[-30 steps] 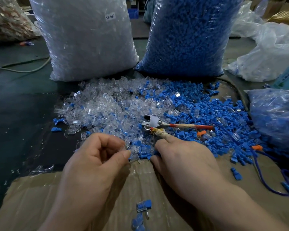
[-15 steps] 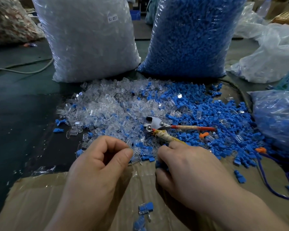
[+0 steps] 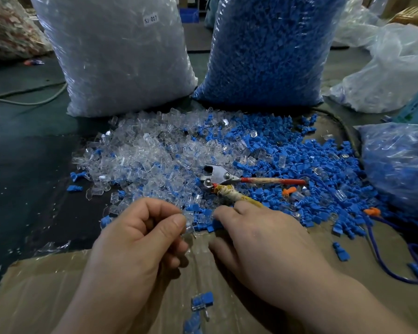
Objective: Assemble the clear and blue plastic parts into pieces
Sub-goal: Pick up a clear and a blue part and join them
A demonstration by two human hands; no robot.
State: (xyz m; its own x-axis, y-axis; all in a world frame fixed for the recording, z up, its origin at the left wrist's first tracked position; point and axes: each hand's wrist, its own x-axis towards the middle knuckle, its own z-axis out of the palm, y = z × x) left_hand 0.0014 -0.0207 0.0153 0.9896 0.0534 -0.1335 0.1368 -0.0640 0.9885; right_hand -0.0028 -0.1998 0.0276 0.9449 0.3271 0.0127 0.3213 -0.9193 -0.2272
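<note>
A heap of clear plastic parts [image 3: 150, 155] merges on its right into a heap of blue plastic parts [image 3: 307, 165]. My left hand [image 3: 140, 239] pinches one clear part [image 3: 188, 226] between thumb and forefinger at the heap's near edge. Just to the right, my right hand [image 3: 261, 244] lies palm down, its forefinger and thumb curled round a blue part [image 3: 212, 228] at the edge of the pile. Two joined clear-and-blue pieces [image 3: 202, 302] lie on the cardboard [image 3: 46, 285] between my wrists.
Pliers with red handles [image 3: 219, 177] lie on the heaps just beyond my right hand. A tall bag of clear parts [image 3: 121, 56] and one of blue parts [image 3: 268, 49] stand behind. Another filled bag [image 3: 401, 165] and a blue cord [image 3: 384, 259] lie at the right.
My right hand has drawn back from the pliers' handle to the pile's near edge and closed on a blue part. My left hand keeps its pinch on the clear part.
</note>
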